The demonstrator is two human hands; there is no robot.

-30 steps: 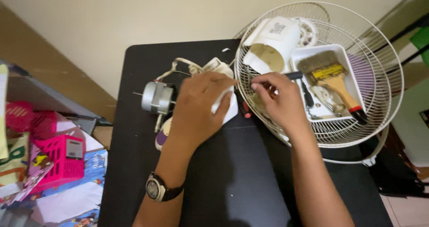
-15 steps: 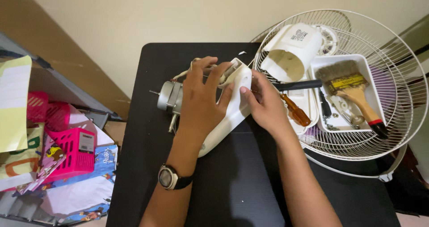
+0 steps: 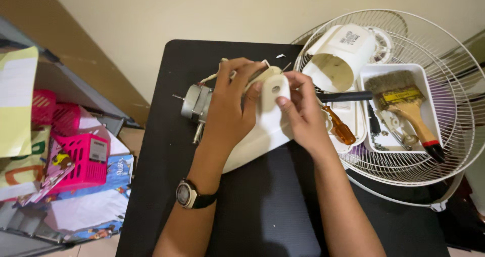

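Note:
On the black table (image 3: 166, 151) lies a white fan neck housing (image 3: 265, 128) joined to a silver motor (image 3: 194, 102) with a thin shaft pointing left. My left hand (image 3: 230, 108), with a wristwatch on its wrist, rests over the motor end and grips the housing's top. Opposite it, my right hand (image 3: 303, 113) pinches the housing's rounded upper end, which has a small hole. White wires loop behind my left hand.
A white wire fan guard (image 3: 429, 166) lies at the right, holding a white motor cover (image 3: 338, 57), a white tray (image 3: 422, 72) with a paintbrush (image 3: 406, 103), and an orange-handled screwdriver (image 3: 338, 128). Pink baskets (image 3: 81, 156) and papers sit on the floor at left.
My right hand left the fan guard and came to the housing. Both hands raised the white housing's upper end, and the camera moved closer.

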